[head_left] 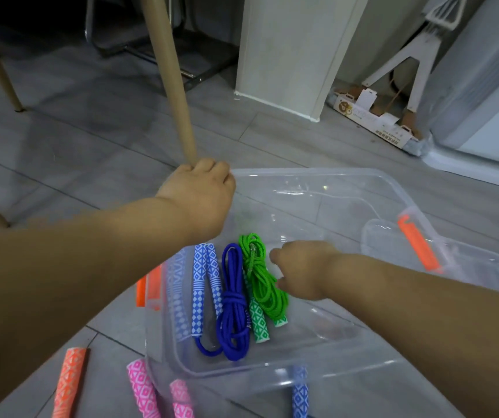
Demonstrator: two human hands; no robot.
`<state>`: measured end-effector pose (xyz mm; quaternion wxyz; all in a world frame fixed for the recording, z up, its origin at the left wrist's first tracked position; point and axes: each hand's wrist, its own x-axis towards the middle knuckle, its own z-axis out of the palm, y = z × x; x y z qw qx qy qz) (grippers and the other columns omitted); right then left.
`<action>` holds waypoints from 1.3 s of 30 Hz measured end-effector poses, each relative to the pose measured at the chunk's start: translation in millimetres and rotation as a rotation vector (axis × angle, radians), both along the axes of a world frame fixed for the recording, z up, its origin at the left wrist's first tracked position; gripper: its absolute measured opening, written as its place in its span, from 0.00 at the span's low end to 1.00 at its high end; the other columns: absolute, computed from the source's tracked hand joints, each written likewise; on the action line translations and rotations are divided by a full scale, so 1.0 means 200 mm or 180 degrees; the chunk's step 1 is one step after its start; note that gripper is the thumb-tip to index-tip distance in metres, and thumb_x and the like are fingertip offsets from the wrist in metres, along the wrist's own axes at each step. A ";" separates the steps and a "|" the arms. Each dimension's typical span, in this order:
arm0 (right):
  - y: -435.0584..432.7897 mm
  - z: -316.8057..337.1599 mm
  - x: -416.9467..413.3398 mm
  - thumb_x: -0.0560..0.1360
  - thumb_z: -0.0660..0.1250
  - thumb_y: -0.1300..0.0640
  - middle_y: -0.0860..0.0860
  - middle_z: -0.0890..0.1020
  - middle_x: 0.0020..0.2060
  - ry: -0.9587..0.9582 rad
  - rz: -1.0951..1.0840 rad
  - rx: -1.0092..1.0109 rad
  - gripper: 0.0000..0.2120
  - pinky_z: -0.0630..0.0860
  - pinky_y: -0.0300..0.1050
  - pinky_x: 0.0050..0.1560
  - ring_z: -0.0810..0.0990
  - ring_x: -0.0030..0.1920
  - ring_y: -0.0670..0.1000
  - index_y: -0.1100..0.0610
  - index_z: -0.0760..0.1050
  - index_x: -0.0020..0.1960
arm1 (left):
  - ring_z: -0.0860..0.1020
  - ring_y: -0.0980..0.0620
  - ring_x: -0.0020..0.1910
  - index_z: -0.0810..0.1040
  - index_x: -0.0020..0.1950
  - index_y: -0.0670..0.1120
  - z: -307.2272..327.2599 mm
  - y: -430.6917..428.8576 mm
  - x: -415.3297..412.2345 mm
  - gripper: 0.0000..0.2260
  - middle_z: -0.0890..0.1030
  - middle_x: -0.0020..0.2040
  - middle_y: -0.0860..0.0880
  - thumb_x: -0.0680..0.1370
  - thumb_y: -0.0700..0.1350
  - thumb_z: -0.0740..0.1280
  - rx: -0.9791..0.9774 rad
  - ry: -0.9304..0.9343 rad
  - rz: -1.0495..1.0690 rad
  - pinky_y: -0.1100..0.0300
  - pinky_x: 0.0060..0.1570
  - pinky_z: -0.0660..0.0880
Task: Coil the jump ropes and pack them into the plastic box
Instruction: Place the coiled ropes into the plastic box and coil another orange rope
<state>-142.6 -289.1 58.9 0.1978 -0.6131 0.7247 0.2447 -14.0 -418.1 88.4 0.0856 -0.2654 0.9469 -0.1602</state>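
Observation:
A clear plastic box (347,369) with orange latches sits on the grey floor. Inside it lie a coiled blue jump rope (232,300) with blue-and-white patterned handles and a coiled green jump rope (260,276) with green patterned handles. My left hand (203,197) grips the box's far left corner rim. My right hand (299,270) reaches down inside the box, its fingers touching the green rope; whether they curl round it is hidden. Pink handles (142,387) and an orange handle (68,381) lie on the floor in front of the box.
A wooden table leg (171,79) stands right behind my left hand. The box's clear lid (465,260) lies beside the box on the right. A white pillar (290,52), a flat cardboard carton (374,119) and a white stand are at the back.

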 end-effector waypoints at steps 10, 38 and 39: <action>0.41 0.56 0.08 0.77 0.59 0.43 0.50 0.75 0.62 0.0101 -0.0195 -0.1005 0.19 0.69 0.48 0.54 0.72 0.62 0.54 0.48 0.66 0.66 | 0.70 0.45 0.63 0.69 0.65 0.49 0.29 0.35 0.23 0.14 0.70 0.62 0.48 0.80 0.48 0.56 0.0044 -0.0130 -0.0003 0.52 0.56 0.71; 1.69 -0.39 0.67 0.75 0.62 0.40 0.56 0.67 0.61 -0.1349 -0.1826 -0.0115 0.31 0.72 0.53 0.53 0.73 0.58 0.60 0.55 0.56 0.69 | 0.71 0.45 0.60 0.66 0.65 0.49 -0.51 1.41 0.43 0.15 0.69 0.62 0.47 0.79 0.50 0.58 0.1280 -0.1367 -0.1158 0.52 0.53 0.70; 1.68 -0.41 0.65 0.75 0.63 0.42 0.56 0.67 0.62 -0.1491 -0.1908 -0.0154 0.33 0.71 0.53 0.54 0.73 0.59 0.60 0.54 0.53 0.72 | 0.69 0.45 0.61 0.64 0.66 0.49 -0.53 1.40 0.40 0.16 0.67 0.63 0.47 0.79 0.49 0.58 0.1271 -0.1268 -0.1242 0.52 0.53 0.70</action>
